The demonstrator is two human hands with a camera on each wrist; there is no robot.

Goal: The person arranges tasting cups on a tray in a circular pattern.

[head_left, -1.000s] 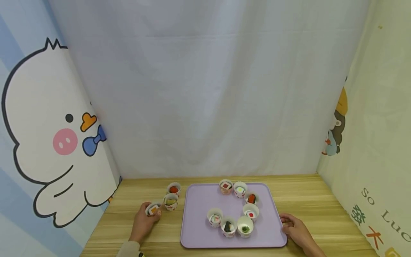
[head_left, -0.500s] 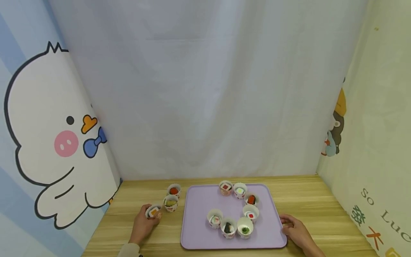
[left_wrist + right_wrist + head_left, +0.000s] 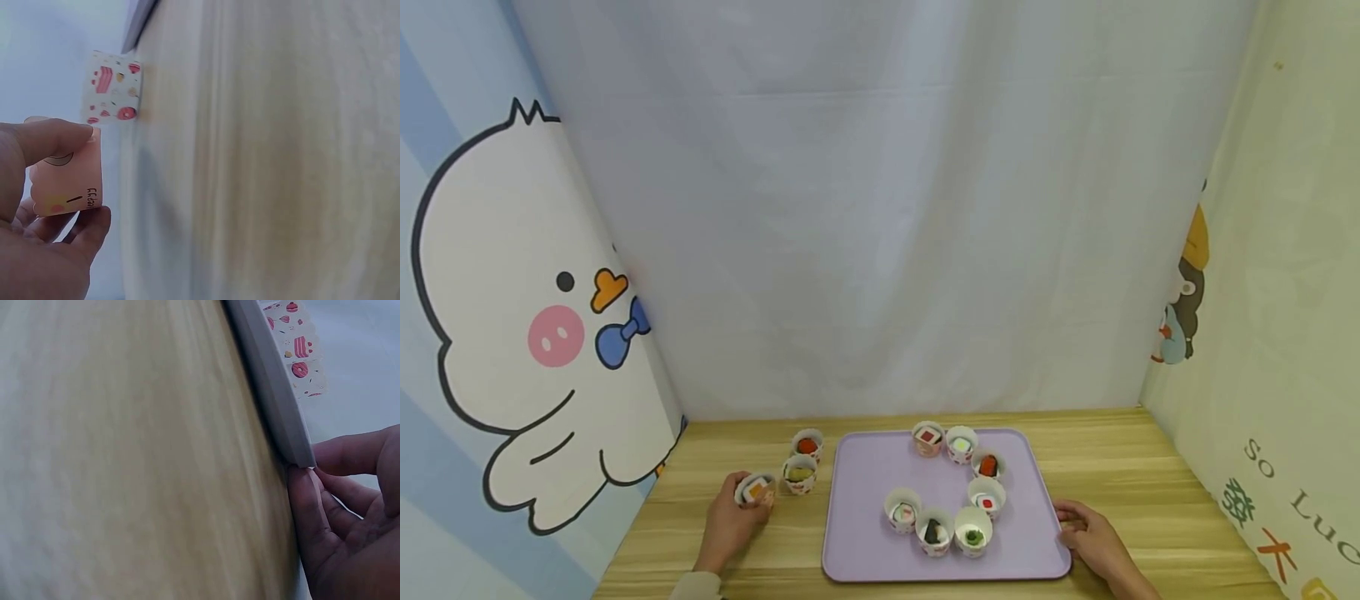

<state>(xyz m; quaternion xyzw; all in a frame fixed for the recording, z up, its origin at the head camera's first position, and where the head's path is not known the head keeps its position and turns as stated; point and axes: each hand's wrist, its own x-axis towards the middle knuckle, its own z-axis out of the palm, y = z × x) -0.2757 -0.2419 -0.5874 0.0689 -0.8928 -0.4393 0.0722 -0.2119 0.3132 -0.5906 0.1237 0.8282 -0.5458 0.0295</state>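
My left hand [image 3: 732, 518] grips a pink paper baking cup [image 3: 756, 490] with a white and orange sushi piece inside. In the left wrist view, thumb and fingers wrap the pink cup [image 3: 72, 175], and a gap shows between its base and the wooden table. Just right of it stand a patterned cup with a yellow-green piece [image 3: 800, 473] and one with a red-orange piece [image 3: 807, 445]. At the lilac tray's [image 3: 865, 467] right edge is my right hand [image 3: 1093, 537]. Its thumb and fingers pinch the tray rim [image 3: 294, 431] in the right wrist view.
Several cups of small sushi pieces stand on the tray, including a pink one [image 3: 927, 440] at the back and one with green filling [image 3: 973, 533] in front. A pale curtain [image 3: 880, 250] hangs behind the wooden table [image 3: 1105, 450], with printed cloth on both sides.
My left hand has shifted slightly left with the pink cup, away from the yellow-green one. The right hand, tray and other cups have stayed in place.
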